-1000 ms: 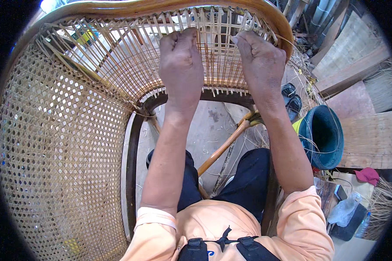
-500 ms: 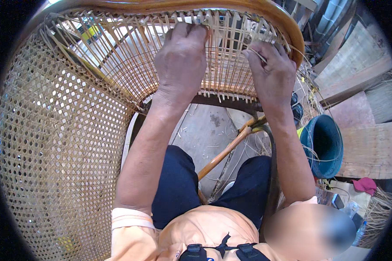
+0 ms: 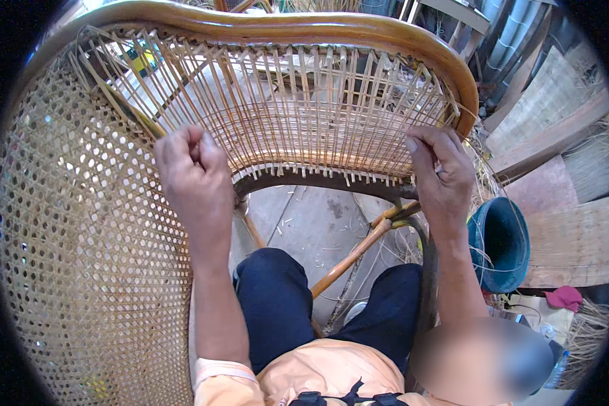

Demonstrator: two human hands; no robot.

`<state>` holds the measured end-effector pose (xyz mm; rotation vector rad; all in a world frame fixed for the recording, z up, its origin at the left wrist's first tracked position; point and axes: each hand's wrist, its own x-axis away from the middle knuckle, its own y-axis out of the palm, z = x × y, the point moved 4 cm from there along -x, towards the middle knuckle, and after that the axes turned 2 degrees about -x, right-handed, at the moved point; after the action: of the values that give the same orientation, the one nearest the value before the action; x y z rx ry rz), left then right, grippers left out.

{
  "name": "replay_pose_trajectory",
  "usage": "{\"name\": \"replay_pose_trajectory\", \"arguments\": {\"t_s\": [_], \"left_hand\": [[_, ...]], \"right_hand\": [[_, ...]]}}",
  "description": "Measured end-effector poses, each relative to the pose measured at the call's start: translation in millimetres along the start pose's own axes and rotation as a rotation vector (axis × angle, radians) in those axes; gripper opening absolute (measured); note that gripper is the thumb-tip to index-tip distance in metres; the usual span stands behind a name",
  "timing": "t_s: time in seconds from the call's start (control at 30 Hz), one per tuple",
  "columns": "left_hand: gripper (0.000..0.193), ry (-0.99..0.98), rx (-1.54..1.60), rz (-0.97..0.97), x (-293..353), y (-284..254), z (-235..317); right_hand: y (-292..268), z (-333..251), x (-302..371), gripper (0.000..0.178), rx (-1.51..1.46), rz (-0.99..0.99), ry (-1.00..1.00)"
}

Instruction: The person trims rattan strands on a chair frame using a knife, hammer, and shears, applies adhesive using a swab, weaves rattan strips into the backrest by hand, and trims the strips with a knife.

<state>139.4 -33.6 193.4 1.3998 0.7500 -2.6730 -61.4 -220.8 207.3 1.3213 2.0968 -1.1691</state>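
In front of me stands a curved chair with a glossy brown rattan frame (image 3: 304,30). Its open panel (image 3: 298,128) has upright cane strips crossed by thin strands, woven densely in the lower part. My left hand (image 3: 196,179) is closed in a fist-like pinch at the panel's left side, near the finished cane mesh (image 3: 101,223). What it pinches is too fine to make out. At the panel's right end my right hand (image 3: 443,172) is closed, thumb against forefinger, on a thin cane strand.
A dark teal bucket (image 3: 499,243) stands to the right, with loose cane strands around it. Wooden boards (image 3: 558,223) lean beyond it. A red cloth (image 3: 564,298) and a bundle of cane (image 3: 589,331) lie at the lower right. A rattan leg brace (image 3: 352,250) crosses below the panel.
My left hand has come away from the panel's top middle, down and to the left. My right hand has dropped lower along the right side. The whole panel sits lower in view.
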Motion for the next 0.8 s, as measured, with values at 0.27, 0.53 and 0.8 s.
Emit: {"name": "replay_pose_trajectory", "arguments": {"t_s": [0.27, 0.53, 0.8], "left_hand": [[0.016, -0.037, 0.21, -0.061, 28, -18, 16], [0.021, -0.065, 0.23, -0.088, 48, -17, 1], [0.024, -0.084, 0.328, -0.606, 155, 22, -8]], "right_hand": [[63, -38, -16, 0.022, -0.047, -0.167, -0.287], [97, -41, -48, 0.027, 0.015, -0.524, -0.42], [106, -38, -55, 0.024, -0.049, -0.446, -0.37]]}}
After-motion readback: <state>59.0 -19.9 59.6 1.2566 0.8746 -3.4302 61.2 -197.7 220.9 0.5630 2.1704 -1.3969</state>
